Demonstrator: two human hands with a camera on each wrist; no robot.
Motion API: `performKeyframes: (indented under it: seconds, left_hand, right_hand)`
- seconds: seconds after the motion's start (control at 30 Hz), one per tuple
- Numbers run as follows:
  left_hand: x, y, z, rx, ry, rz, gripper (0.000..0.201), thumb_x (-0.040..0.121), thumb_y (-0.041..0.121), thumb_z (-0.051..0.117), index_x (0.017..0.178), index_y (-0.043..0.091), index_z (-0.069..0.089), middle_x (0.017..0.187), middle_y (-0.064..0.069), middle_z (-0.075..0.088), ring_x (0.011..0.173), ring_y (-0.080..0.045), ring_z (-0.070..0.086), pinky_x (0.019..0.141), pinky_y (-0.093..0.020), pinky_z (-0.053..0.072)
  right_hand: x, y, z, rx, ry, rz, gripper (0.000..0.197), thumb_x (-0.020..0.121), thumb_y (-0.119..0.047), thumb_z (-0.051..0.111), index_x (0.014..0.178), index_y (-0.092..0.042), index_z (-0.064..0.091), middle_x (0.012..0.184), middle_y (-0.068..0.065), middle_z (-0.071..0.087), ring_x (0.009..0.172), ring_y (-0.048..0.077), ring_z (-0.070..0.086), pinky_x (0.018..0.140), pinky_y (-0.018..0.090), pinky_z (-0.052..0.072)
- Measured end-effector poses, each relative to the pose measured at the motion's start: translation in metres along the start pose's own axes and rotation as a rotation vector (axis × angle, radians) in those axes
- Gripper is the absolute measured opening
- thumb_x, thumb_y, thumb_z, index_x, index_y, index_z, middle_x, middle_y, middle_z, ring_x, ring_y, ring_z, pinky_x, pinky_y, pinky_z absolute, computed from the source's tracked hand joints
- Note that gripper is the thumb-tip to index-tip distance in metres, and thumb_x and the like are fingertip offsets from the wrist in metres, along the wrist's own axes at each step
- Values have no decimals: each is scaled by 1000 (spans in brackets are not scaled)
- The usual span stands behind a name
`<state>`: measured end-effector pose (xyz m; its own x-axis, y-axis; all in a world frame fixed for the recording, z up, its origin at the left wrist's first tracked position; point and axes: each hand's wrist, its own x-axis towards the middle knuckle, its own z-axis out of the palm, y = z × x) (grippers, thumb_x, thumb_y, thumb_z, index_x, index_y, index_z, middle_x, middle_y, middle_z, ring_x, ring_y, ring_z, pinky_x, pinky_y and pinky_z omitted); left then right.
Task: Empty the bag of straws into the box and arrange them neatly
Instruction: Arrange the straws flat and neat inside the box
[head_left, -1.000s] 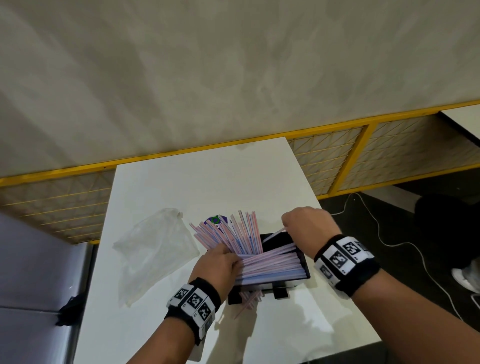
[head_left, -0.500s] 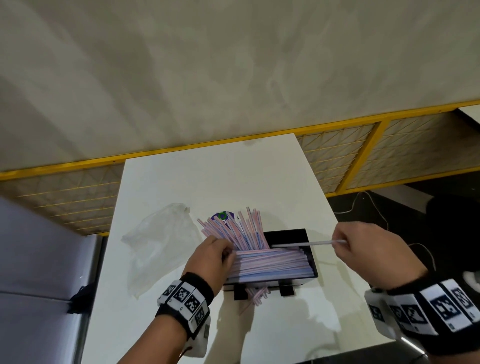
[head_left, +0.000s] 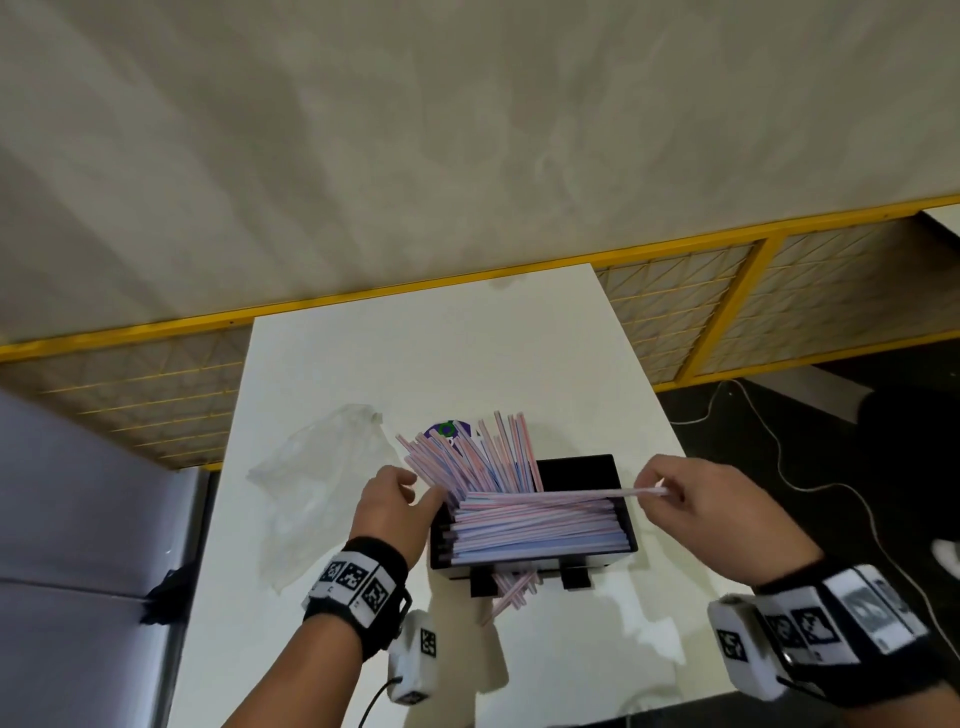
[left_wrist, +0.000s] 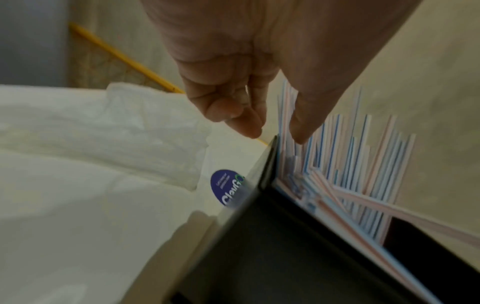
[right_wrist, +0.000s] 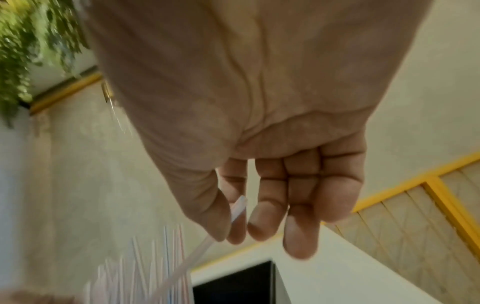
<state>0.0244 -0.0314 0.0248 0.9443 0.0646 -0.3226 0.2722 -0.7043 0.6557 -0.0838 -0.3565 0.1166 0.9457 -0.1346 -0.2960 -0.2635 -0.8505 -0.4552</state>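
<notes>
1. Open table (head_left: 426, 353) beyond the box (head_left: 576, 467), up to the far edge.
2. Blocked left of box: bag (head_left: 317, 467) and leaning straws (head_left: 467, 457).
3. Box top filled by flat straws (head_left: 535, 530); back-right corner bare.
4. Near side: spilled straws (head_left: 511, 587).

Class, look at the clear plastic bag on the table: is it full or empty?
Empty, as far as shows. The plastic bag lies flat and crumpled on the table, no straws visible through it.
</notes>
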Motion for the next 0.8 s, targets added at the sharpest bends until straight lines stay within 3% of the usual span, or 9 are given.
performKeyframes:
  seconds: [0.07,0.13,0.23,0.3,0.4,0.5,0.57,0.67,0.8]
  left_hand:
    - [3,1,2,-93,-51,13,27,86,42,72,108,29,63,104,3,62,94,-13,60,80,-30,45]
    - [2,4,4,-154,-71,46,17,87,37,73,103,31,71,105,2,65,94,-13,62,80,-28,45]
    - [2,10,6,-234,-61,128,6,88,27,73,84,31,75,93,7,70,73,-6,68,61,-11,46]
    - [1,15,7,-230,-88,184,10,87,26,73,79,31,75,83,12,71,65,-6,69,57,-13,50]
    - [-1,18,10,-103,-123,214,1,88,32,73,88,33,72,85,12,71,75,-8,70,73,-29,58]
    - [-3,19,14,-10,-137,250,19,89,32,70,107,38,66,92,19,72,82,1,68,81,-28,58]
    - [-4,23,16,39,-126,253,24,89,31,68,112,35,60,94,19,71,84,-1,67,82,-30,59]
    - [-2,30,24,108,-127,225,32,87,30,68,114,25,50,94,9,69,86,-14,67,81,-35,57]
    - [0,35,32,116,-111,157,33,86,34,70,109,25,48,90,7,66,80,-14,63,69,-27,48]
  right_hand:
    - [10,2,18,-64,-31,7,5,98,-43,59,102,-46,62,101,-14,63,89,2,60,80,31,54]
    - [15,2,35,-154,-14,-4,29,98,-46,61,127,-42,61,116,-9,58,104,10,58,90,31,51]
    - [17,-15,52,-169,72,-117,40,97,-44,61,135,-33,60,118,-7,56,108,15,56,94,30,49]
    - [17,-30,66,-113,49,-235,39,98,-42,59,135,-30,60,121,-7,55,110,16,54,97,30,47]
    - [20,-53,92,-125,-25,-344,53,100,-49,53,148,-29,49,139,-6,50,126,18,47,109,36,41]
    - [25,-66,113,-155,-45,-361,64,101,-51,47,158,-29,32,156,-5,38,144,18,34,120,39,31]
    - [29,-68,123,-172,-50,-367,65,101,-52,45,159,-26,30,156,-4,38,145,18,32,122,38,28]
    - [31,-67,132,-187,-24,-363,59,100,-55,40,152,-27,39,146,-8,47,137,17,40,114,37,33]
    - [30,-64,140,-251,34,-371,63,98,-63,26,145,-28,48,137,-10,56,125,15,51,103,41,33]
